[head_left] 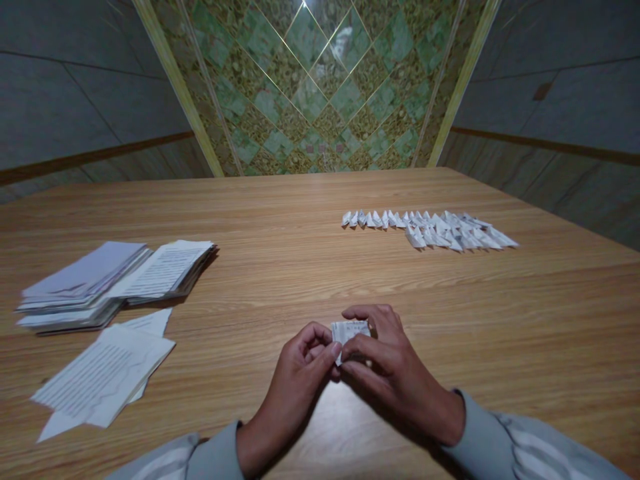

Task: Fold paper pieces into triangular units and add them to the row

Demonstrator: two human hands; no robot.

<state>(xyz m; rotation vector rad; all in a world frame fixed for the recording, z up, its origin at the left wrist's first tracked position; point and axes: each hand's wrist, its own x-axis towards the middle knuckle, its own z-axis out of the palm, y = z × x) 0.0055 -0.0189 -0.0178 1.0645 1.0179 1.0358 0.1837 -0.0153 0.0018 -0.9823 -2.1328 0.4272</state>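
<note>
Near the front middle of the table, a small folded piece of printed paper (350, 331) is held between both hands. My left hand (306, 363) pinches its lower left edge, thumb on top and fingers curled behind. My right hand (385, 353) grips the right side, with the index finger bent over the top edge and other fingers across its lower part. The underside of the paper is hidden by the fingers.
Stacks of printed sheets (90, 273) lie at the left, with loose sheets (107, 373) in front of them. Rows of small folded paper pieces (450, 233) stand at the back right of the wooden table (260, 267). Tiled walls enclose the table's far side.
</note>
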